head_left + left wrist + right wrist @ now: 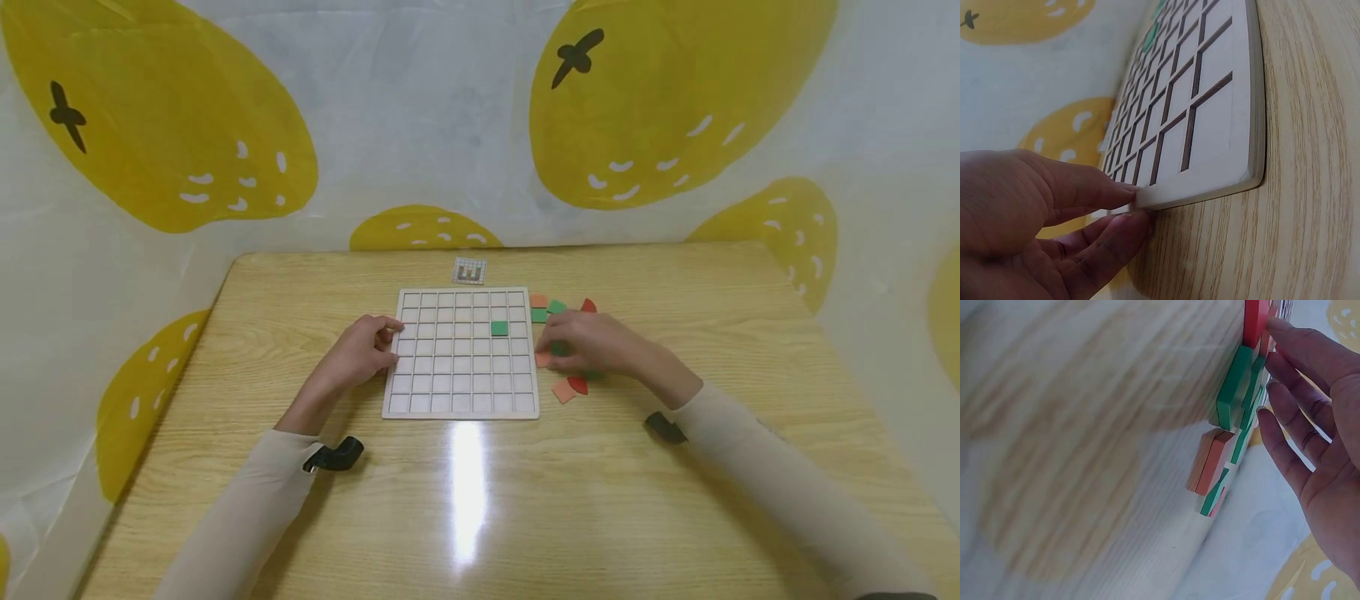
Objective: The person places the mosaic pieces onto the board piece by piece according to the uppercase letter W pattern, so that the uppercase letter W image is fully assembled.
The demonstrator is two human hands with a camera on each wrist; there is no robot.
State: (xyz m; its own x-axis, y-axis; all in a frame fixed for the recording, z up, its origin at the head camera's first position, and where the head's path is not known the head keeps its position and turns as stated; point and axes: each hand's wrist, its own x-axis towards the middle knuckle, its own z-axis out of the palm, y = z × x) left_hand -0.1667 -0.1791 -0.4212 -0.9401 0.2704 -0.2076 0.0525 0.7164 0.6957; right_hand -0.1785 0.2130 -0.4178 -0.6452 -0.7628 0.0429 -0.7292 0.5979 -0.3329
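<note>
Tiles (539,315) part-hidden by R hand (597,342), fingers' hold unclear — L hand (357,353) fingers loose at board (462,364)

- My left hand (1019,222) — fingertips at the left edge of a white gridded board (1219,169).
- The board lies on the wood-grained table (1310,162).
- Green (1150,37) shows toward the right.
- Far side — a pale backdrop (1004,87) with yellow shapes (1047,134).
</note>
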